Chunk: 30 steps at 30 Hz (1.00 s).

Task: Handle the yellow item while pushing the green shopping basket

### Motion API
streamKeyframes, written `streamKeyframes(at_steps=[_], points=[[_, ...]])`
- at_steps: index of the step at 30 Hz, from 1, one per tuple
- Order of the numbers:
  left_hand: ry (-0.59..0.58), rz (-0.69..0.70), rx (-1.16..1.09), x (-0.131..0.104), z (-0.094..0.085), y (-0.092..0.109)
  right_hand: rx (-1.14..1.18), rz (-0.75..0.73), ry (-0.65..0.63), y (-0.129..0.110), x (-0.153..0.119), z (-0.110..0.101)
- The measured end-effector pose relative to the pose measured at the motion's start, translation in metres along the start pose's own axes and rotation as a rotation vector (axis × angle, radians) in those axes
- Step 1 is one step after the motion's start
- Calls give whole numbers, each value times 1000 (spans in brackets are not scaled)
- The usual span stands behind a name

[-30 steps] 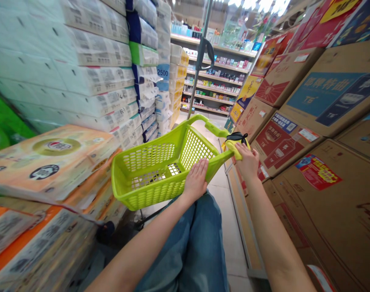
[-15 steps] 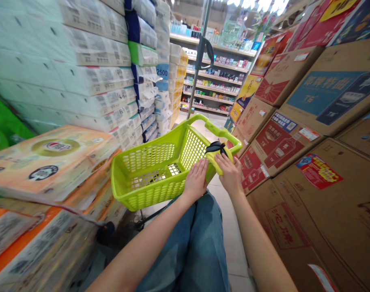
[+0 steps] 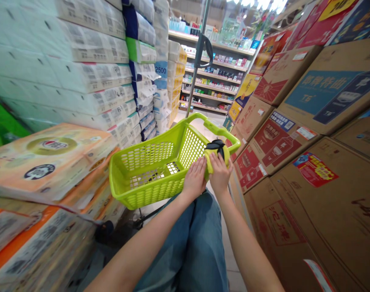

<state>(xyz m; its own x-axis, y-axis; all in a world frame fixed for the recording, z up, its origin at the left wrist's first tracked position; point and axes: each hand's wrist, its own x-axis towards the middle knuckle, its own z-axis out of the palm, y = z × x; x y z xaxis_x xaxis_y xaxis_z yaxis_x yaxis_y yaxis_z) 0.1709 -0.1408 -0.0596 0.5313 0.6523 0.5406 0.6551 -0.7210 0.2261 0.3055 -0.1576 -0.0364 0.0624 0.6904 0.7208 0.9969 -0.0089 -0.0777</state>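
Note:
A lime-green plastic shopping basket (image 3: 148, 194) with a lattice wall stands tilted in front of my knees, its raised handle at the far right end. My left hand (image 3: 194, 178) lies over its near rim close to the right corner, fingers together; the thumb is hidden. Against that corner, below the handle, my right hand (image 3: 219, 172) presses a yellow cloth (image 3: 208, 155) with fingers bent over it. A black strap-like piece (image 3: 215, 144) lies on top of the cloth. I see nothing but the lattice bottom inside the basket.
White tissue packs (image 3: 90, 77) are stacked high at left, with an orange carton (image 3: 72, 162) lower down. Cardboard boxes (image 3: 294, 202) form a wall at right. A metal pole (image 3: 197, 73) rises behind the basket; stocked shelves (image 3: 215, 77) stand beyond.
My right hand has moved left with the cloth, closer to my left hand. The left hand stays on the basket rim.

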Motion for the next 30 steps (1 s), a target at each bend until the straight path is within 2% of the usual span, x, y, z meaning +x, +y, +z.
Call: streamKeyframes(at_steps=[1, 3, 6, 9, 12, 14, 17, 21, 23, 25, 27, 30], points=[[0, 3, -2, 0, 0, -1, 7, -38, -6, -6, -5, -1], [-5, 8, -10, 0, -1, -1, 13, -114, -26, -3, -8, -7], [-16, 14, -22, 0, -4, -1, 6, -198, -69, 33, 8, -21], [-22, 8, -24, 1, -6, -1, -27, -115, -63, 78, 35, -29], [-26, 6, -26, 1, -5, 0, -26, 57, -32, 102, 55, -27], [-24, 3, -26, 1, -5, 0, -12, 147, -7, 99, 58, -21], [-16, -2, -26, 0, -4, 0, -18, 182, 25, 72, 44, -10], [-8, 7, -29, 0, -4, 0, -14, 54, 8, 25, 11, -4], [-6, 9, -32, 0, -5, 0, -5, -32, -7, 14, -2, -5], [-4, 9, -33, 0, -5, 0, 1, -132, -32, 19, -6, -9], [-6, 7, -29, 0, -5, 0, -1, -214, -57, 38, -1, -15], [-15, 1, -21, 1, -6, 0, -26, -173, -38, 81, 18, -20]])
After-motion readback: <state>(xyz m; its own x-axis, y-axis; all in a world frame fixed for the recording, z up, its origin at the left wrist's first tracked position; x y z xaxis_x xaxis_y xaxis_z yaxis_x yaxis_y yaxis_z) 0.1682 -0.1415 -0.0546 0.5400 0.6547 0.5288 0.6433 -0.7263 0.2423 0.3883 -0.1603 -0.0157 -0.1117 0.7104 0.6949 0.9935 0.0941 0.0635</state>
